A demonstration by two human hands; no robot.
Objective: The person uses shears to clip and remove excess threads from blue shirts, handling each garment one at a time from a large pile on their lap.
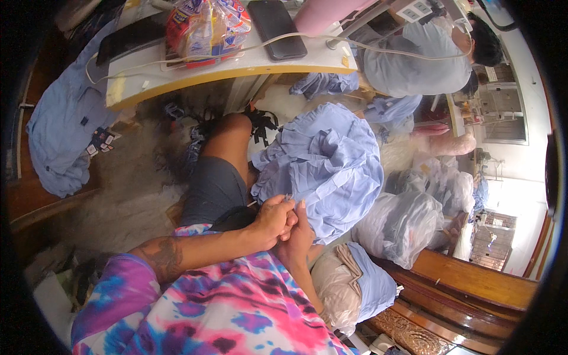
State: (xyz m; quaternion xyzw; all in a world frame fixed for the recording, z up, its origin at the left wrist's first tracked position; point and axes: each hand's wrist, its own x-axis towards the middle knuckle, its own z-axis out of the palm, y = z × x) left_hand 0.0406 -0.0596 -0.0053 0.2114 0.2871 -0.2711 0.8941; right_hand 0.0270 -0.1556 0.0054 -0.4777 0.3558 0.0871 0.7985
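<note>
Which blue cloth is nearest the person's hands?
The crumpled light-blue cloth in the centre, directly beside both hands; others, like the garment at far left and the folded piece at lower right, lie farther off.

Cloth (331,160) looks lt blue from here, shorts (213,186) dk grey, shirt (236,307) tie-dyed pink, purple, blue & wht, phone (276,26) blk.

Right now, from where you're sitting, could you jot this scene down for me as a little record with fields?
Left hand: left hand, fingers curled, against the other
Right hand: right hand, thumb raised
Held item: too small to make out
Nearest cloth: crumpled light-blue cloth, just beyond both hands
Table: yellow-edged table, bearing a dark phone and a colourful package
Right side: plastic-wrapped bundles
Far left: blue garment
Other people: a person in a grey shirt, upper right
</note>
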